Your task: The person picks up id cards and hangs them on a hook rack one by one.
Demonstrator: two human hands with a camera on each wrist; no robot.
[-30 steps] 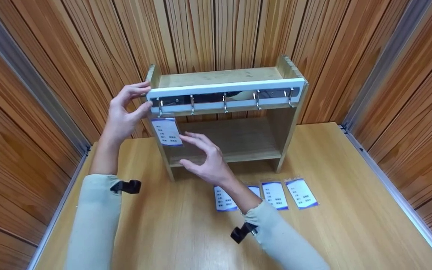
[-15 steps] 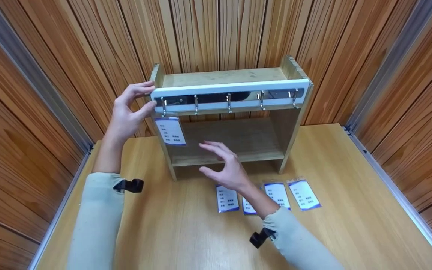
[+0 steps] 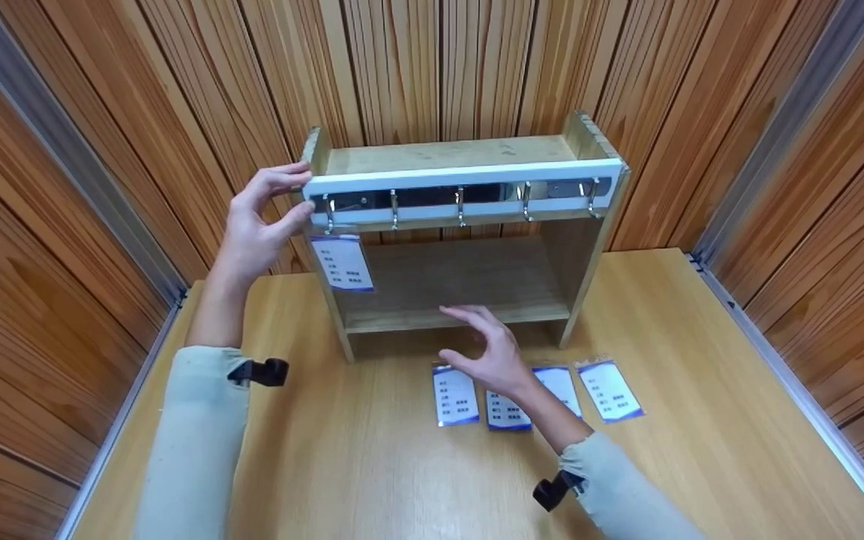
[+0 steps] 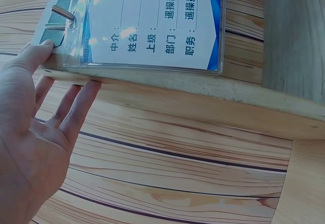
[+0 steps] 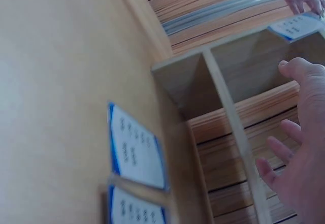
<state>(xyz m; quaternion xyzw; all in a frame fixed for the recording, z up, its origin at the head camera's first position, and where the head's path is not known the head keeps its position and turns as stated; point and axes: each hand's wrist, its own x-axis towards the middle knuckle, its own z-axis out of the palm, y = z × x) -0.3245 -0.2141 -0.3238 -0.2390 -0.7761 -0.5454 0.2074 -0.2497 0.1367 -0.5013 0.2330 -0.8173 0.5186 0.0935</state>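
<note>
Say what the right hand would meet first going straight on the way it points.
Probably the lower board of the wooden shelf: in the head view, the right hand points up and leftward at the shelf's open front. Depth is hard to judge, so which part comes first is unsure.

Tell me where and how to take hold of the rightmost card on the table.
The rightmost card is probably best pinched by its long right edge, coming from the right: it lies flat on the table, with the neighbouring card on its other side.
</note>
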